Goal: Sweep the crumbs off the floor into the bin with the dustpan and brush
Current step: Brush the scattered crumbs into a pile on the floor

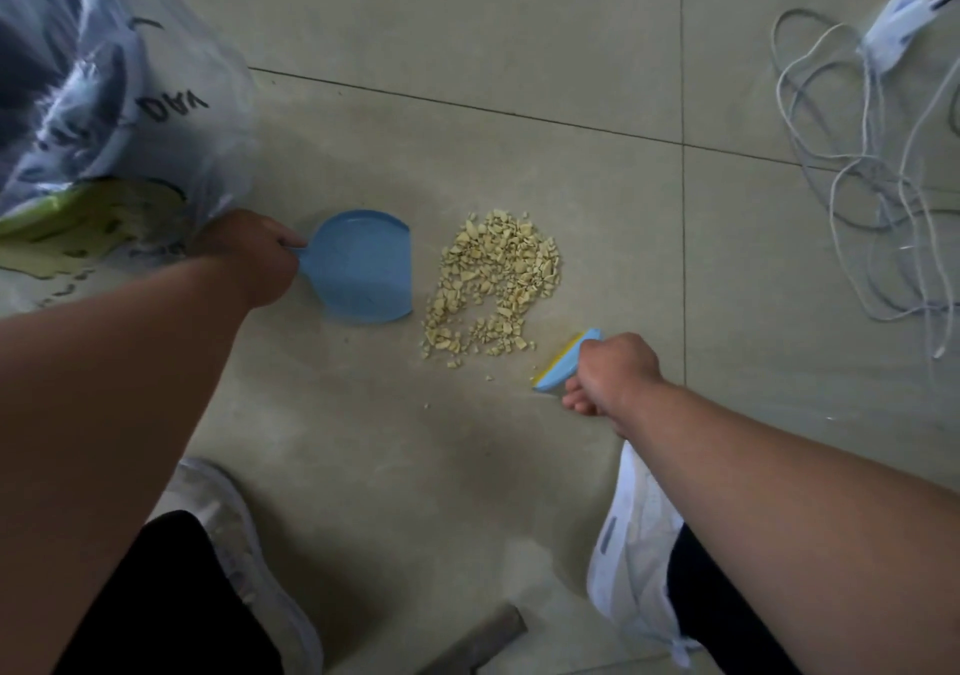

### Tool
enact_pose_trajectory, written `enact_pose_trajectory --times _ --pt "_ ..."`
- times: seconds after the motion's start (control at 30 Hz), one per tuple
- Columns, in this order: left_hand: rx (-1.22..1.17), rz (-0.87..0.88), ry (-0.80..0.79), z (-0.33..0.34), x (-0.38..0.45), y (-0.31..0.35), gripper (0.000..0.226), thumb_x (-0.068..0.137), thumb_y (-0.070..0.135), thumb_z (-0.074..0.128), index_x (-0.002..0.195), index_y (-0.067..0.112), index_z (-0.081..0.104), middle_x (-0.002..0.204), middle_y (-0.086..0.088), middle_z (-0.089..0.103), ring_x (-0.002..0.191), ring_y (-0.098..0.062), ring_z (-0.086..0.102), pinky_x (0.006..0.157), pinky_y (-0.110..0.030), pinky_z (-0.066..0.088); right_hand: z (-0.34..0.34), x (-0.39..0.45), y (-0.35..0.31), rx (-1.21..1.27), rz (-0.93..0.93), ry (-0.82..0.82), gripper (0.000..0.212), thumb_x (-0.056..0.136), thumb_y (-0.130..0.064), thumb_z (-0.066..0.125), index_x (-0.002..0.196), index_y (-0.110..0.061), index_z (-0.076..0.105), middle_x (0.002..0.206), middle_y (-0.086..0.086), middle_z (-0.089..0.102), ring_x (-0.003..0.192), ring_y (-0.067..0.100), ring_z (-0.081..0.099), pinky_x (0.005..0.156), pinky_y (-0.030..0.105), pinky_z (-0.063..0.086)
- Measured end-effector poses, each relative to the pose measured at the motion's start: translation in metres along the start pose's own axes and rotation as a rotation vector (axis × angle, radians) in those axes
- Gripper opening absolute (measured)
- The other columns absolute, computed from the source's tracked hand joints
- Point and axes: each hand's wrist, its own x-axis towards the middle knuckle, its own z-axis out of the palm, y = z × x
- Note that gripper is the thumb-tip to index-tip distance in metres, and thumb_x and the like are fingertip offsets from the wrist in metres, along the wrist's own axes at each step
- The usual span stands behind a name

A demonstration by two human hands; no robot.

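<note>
A pile of pale yellow crumbs [493, 282] lies on the beige tiled floor. My left hand [254, 256] grips the handle of a small blue dustpan [361, 266], which rests flat on the floor just left of the pile, its open edge facing the crumbs. My right hand [610, 375] is closed around a small blue and yellow brush [563, 360], held at the pile's lower right edge. A few stray crumbs lie below the pile. The bin [88, 103], lined with a clear plastic bag, stands at the upper left, behind my left hand.
A tangle of white cables [857, 165] and a white device lie at the upper right. My two white shoes [244, 555] stand at the bottom, one each side. A grey object [478, 640] sticks in at the bottom edge. Dark grout lines cross the floor.
</note>
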Motion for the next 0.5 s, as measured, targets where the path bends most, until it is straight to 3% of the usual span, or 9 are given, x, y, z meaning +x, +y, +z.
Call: enact_pose_trajectory --times 0.13,0.33,0.5 --pt "-0.046 -0.024 0.002 0.0 -0.003 -0.005 0.036 0.082 0.019 0.07 0.113 0.006 0.08 0.112 -0.019 0.078 0.104 -0.036 0.072 0.096 -0.043 0.056 0.011 -0.005 -0.007 0.037 -0.007 -0.043 0.043 0.103 -0.013 0.045 0.069 0.008 0.062 0.073 0.028 0.07 0.039 0.025 0.06 0.029 0.019 0.041" --pt "0.092 0.007 -0.018 0.002 -0.003 -0.01 0.027 0.088 0.016 0.071 0.113 0.015 0.082 0.112 -0.013 0.078 0.105 -0.034 0.071 0.088 -0.036 0.053 0.024 0.005 -0.024 0.135 -0.044 -0.02 0.04 0.101 -0.017 0.045 0.076 0.007 0.065 0.069 0.022 0.073 0.05 0.03 0.07 0.041 0.027 0.049" --pt "0.048 -0.008 -0.017 0.004 -0.002 -0.01 0.026 0.088 0.019 0.075 0.112 0.011 0.082 0.107 -0.016 0.079 0.102 -0.035 0.072 0.088 -0.04 0.057 0.021 0.012 -0.04 0.16 -0.097 -0.009 0.036 0.1 -0.016 0.046 0.087 0.01 0.066 0.071 0.022 0.073 0.045 0.027 0.069 0.039 0.024 0.048"
